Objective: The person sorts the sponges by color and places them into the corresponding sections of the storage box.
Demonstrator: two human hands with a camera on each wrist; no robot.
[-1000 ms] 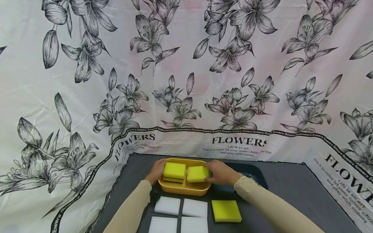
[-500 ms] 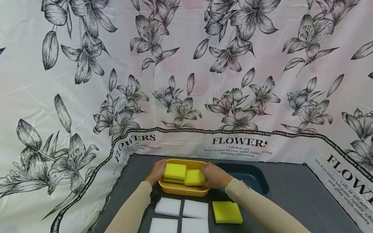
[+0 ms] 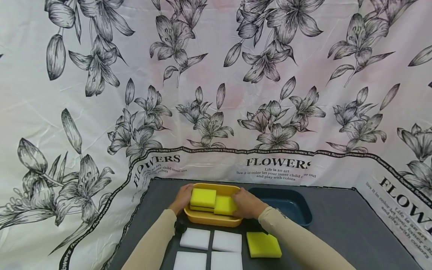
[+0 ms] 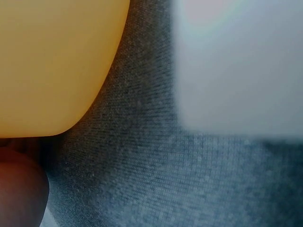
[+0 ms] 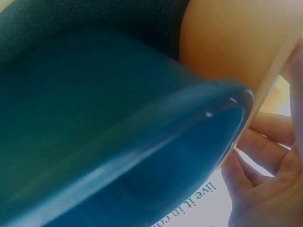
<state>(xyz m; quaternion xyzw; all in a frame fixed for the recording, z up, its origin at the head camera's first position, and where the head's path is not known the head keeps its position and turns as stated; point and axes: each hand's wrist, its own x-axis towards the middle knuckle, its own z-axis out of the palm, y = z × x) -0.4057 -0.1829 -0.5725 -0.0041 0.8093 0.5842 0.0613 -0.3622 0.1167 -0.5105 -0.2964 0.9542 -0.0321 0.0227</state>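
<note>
A yellow divided tray [image 3: 213,220] sits near the back of the table. My left hand [image 3: 182,198] grips its left end; in the left wrist view a finger [image 4: 21,189] shows beside the tray wall [image 4: 57,66]. Stacked yellow sponges [image 3: 203,198] fill the left compartment. In the right compartment lies another yellow sponge [image 3: 224,205], and my right hand [image 3: 249,203] holds it by its right side, reaching over the tray's right rim. The right wrist view shows curled fingers [image 5: 270,146] near the tray edge, with the sponge mostly hidden behind the hand.
A dark blue tray [image 3: 300,204] stands right of the yellow one, its rim close to my right hand. In front lie several white sponge blocks [image 3: 195,239] in rows and a loose yellow sponge [image 3: 264,245]. A flowered curtain [image 3: 216,112] hangs behind the table.
My right hand has moved left and lowered the sponge into the right compartment. The left hand stays at the tray's left end. More of the blue tray shows now.
</note>
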